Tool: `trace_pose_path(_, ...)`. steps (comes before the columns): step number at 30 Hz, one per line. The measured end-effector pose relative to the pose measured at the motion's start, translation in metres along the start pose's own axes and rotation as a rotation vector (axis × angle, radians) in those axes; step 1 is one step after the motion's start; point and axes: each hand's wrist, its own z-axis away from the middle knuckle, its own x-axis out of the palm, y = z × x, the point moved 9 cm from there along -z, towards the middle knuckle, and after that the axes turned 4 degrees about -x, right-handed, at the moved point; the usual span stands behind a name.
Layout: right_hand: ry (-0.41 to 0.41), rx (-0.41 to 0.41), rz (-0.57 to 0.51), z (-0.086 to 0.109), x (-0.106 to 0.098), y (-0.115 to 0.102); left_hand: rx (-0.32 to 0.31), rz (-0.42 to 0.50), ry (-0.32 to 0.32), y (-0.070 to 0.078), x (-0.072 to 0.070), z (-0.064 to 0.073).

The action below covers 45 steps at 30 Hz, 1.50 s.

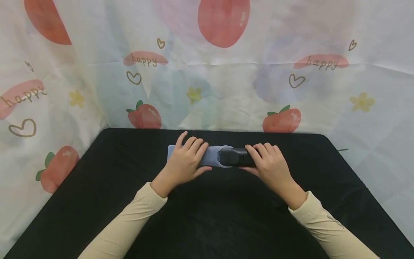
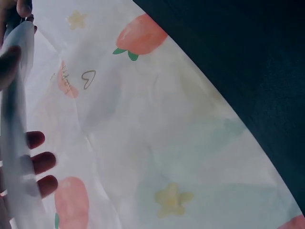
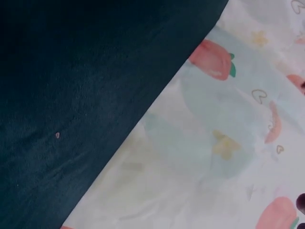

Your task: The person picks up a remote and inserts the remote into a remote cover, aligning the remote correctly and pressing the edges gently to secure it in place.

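In the head view my left hand (image 1: 185,162) grips a long flat blue-grey piece (image 1: 211,156) with a rounded right end, its thumb along the near edge and fingers over the top. In the left wrist view the piece (image 2: 16,124) looks thin and pale, with fingers (image 2: 44,163) showing past its edge. My right hand (image 1: 271,165) holds a black tool (image 1: 233,157) with a blocky rounded head, whose kind I cannot tell. That head overlaps the piece's right end. The right wrist view catches only fingertips (image 3: 301,204) at its right edge.
Both hands are over a black-covered table (image 1: 220,216), near its far edge. Behind and at the sides hangs a pale curtain (image 1: 226,97) printed with fruit, hearts and flowers. A small speck (image 3: 57,135) lies on the dark cloth in the right wrist view.
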Motion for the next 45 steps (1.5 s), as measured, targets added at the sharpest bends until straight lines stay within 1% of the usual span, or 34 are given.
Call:
trace_pose_path(3, -0.01, 0.012, -0.012, 0.001, 0.001, 0.001, 0.03, 0.01, -0.001, 0.001, 0.001, 0.001)
trace_pose_path(8, -0.045, -0.007, -0.01, 0.002, 0.006, -0.003, 0.079, 0.044, 0.008, 0.006, 0.003, 0.001)
trace_pose_path(12, -0.053, -0.005, -0.012, 0.001, 0.007, -0.005, 0.093, 0.052, 0.015, 0.009, 0.003, 0.0)
trace_pose_path(20, -0.045, -0.006, -0.023, -0.003, 0.007, -0.009, 0.098, 0.065, 0.018, 0.013, 0.002, -0.003)
trace_pose_path(23, -0.055, -0.01, -0.028, -0.004, 0.007, -0.009, 0.09, 0.065, 0.013, 0.013, 0.002, -0.003)
trace_pose_path(27, -0.1, -0.025, -0.033, -0.005, 0.008, -0.007, 0.047, 0.065, 0.011, 0.008, 0.003, -0.003)
trace_pose_path(31, -0.142, -0.034, 0.03, -0.003, 0.011, -0.002, 0.015, 0.052, 0.012, 0.004, 0.004, -0.001)
trace_pose_path(34, -0.151, -0.024, 0.063, -0.001, 0.013, 0.002, 0.002, 0.045, 0.012, 0.002, 0.006, 0.001)
trace_pose_path(38, -0.152, -0.014, 0.038, 0.001, 0.018, 0.003, -0.001, 0.051, 0.008, 0.003, 0.007, 0.001)
trace_pose_path(45, -0.133, -0.006, 0.0, 0.002, 0.024, -0.002, 0.021, 0.065, -0.013, 0.008, 0.008, 0.001)
